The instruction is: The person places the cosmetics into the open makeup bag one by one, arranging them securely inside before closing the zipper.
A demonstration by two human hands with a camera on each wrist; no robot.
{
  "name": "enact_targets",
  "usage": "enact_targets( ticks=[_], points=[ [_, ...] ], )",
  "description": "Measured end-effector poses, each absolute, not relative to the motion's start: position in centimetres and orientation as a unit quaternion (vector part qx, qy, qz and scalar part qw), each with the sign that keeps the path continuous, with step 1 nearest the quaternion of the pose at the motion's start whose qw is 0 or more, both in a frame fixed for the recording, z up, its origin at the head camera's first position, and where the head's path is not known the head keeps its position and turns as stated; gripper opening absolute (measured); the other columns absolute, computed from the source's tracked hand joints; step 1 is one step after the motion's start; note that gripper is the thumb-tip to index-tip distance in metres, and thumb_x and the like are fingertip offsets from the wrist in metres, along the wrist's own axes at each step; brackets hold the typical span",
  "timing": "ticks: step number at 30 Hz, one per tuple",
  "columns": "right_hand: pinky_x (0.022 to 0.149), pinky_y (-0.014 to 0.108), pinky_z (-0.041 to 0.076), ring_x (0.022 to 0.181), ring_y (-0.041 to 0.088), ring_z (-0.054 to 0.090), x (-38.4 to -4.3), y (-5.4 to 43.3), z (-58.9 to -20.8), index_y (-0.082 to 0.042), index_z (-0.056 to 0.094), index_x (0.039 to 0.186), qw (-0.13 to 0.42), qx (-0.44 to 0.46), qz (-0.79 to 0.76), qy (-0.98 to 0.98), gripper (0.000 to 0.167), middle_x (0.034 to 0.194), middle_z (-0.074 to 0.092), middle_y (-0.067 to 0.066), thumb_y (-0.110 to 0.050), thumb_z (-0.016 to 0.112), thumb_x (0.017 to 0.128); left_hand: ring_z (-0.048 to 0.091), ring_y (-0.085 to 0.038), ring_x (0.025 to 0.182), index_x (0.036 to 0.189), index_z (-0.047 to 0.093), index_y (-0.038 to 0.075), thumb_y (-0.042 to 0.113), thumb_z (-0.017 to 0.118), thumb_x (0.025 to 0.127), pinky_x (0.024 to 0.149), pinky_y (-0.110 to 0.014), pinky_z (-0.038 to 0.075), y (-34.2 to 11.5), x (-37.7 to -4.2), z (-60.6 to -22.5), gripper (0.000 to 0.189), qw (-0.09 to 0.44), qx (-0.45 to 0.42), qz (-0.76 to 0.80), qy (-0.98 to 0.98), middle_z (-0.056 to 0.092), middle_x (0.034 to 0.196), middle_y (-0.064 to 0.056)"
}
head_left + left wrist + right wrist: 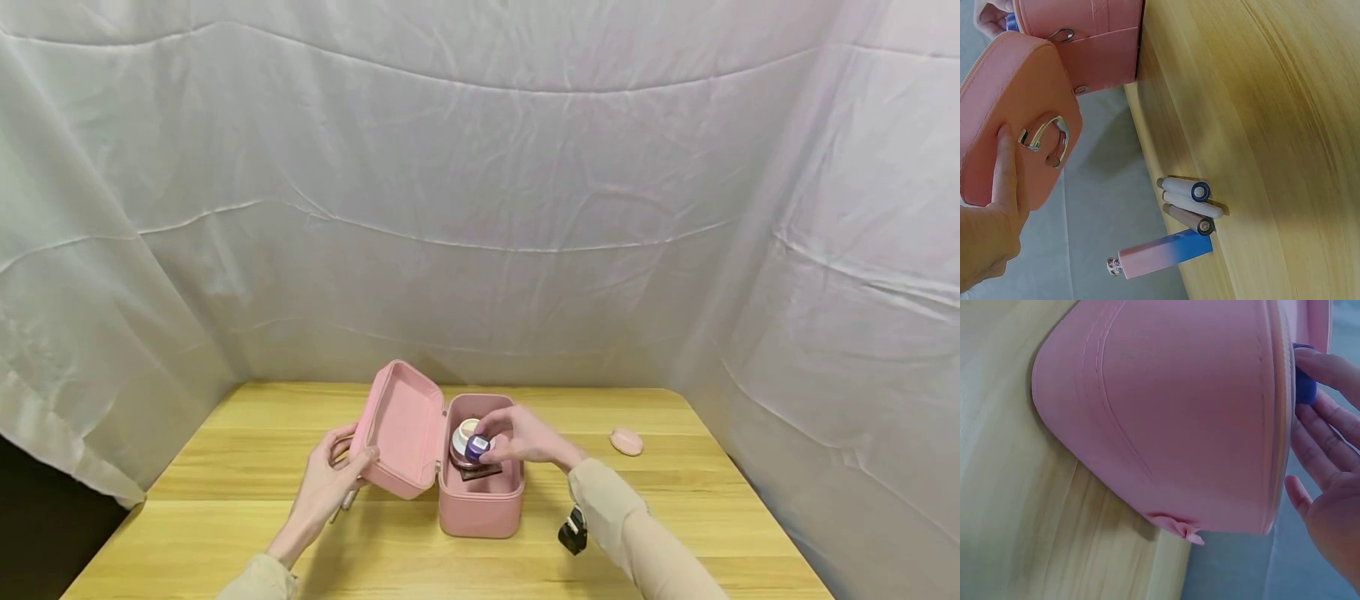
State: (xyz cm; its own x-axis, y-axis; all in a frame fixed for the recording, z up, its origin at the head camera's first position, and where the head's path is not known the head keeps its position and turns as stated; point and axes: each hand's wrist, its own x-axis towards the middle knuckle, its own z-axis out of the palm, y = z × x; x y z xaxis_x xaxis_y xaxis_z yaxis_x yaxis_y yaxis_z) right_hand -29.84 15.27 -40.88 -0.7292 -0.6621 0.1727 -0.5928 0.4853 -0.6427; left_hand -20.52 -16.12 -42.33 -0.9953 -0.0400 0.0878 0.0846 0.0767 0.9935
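Note:
A pink cosmetic case (480, 515) stands on the table with its lid (407, 417) swung out to the left. My left hand (328, 473) holds that lid by its outer edge, thumb on the rim and fingers behind; a metal handle (1054, 139) shows on the lid's outside. Between thumb and fingers, my right hand (521, 435) pinches a small blue-purple jar (477, 449) at the case's opening. Inside the case lie a white round jar (467, 430) and a dark flat compact (482, 472), both partly hidden by the jar and hand.
Left of the case, several pen-like tubes (1186, 188) lie beside a pink-and-blue box-shaped tube (1163, 253). A pink oval puff (626, 442) lies on the right of the wooden table (247, 467). Below the right sleeve is a black object (573, 533). Pale curtains (480, 208) surround the table.

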Motion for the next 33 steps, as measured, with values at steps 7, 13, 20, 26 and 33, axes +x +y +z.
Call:
enact_targets(
  ticks=[7, 13, 20, 26, 33],
  points=[
    [0.088, 0.022, 0.055, 0.093, 0.011, 0.071, -29.8, 14.2, -41.0, -0.005, 0.072, 0.108, 0.076, -0.362, -0.341, 0.865, 0.034, 0.102, 0.077, 0.008, -0.013, 0.084, 0.078, 0.065, 0.005, 0.09, 0.147, 0.036, -0.003, 0.008, 0.063, 0.096, 0.078, -0.023, 0.062, -16.1, -20.5, -42.4, 0.059, 0.044, -0.012, -0.685, -0.727, 0.049, 0.143, -0.031],
    [0.081, 0.019, 0.057, 0.091, 0.014, 0.072, -29.9, 13.5, -41.3, -0.002, 0.071, 0.103, 0.089, -0.365, -0.343, 0.861, 0.031, 0.1, 0.076, 0.011, -0.008, 0.084, 0.076, 0.065, 0.006, 0.091, 0.148, 0.035, -0.004, 0.009, 0.064, 0.096, 0.078, -0.023, 0.062, -16.1, -20.6, -42.5, 0.061, 0.043, -0.016, -0.683, -0.729, 0.048, 0.143, -0.033],
    [0.081, 0.03, 0.062, 0.088, 0.017, 0.074, -30.0, 13.0, -41.6, -0.003, 0.071, 0.098, 0.094, -0.366, -0.329, 0.865, 0.028, 0.096, 0.077, 0.011, -0.009, 0.086, 0.075, 0.065, 0.006, 0.089, 0.148, 0.036, -0.004, 0.008, 0.063, 0.097, 0.077, -0.023, 0.062, -16.1, -20.6, -42.4, 0.06, 0.043, -0.016, -0.684, -0.728, 0.048, 0.143, -0.033],
    [0.079, 0.026, 0.062, 0.088, 0.019, 0.076, -30.0, 12.5, -42.0, -0.003, 0.071, 0.097, 0.096, -0.366, -0.293, 0.878, 0.027, 0.098, 0.077, 0.011, -0.006, 0.086, 0.075, 0.066, 0.003, 0.092, 0.147, 0.036, -0.004, 0.008, 0.063, 0.097, 0.077, -0.023, 0.062, -16.1, -20.7, -42.5, 0.059, 0.045, -0.016, -0.683, -0.729, 0.049, 0.143, -0.033],
    [0.078, 0.025, 0.062, 0.088, 0.021, 0.076, -30.0, 12.0, -42.1, -0.003, 0.072, 0.097, 0.084, -0.365, -0.265, 0.889, 0.029, 0.098, 0.076, 0.01, -0.006, 0.087, 0.073, 0.067, -0.003, 0.097, 0.147, 0.038, -0.003, 0.009, 0.064, 0.096, 0.079, -0.025, 0.062, -16.1, -20.6, -42.5, 0.058, 0.049, -0.008, -0.682, -0.73, 0.05, 0.142, -0.031]
  ],
)
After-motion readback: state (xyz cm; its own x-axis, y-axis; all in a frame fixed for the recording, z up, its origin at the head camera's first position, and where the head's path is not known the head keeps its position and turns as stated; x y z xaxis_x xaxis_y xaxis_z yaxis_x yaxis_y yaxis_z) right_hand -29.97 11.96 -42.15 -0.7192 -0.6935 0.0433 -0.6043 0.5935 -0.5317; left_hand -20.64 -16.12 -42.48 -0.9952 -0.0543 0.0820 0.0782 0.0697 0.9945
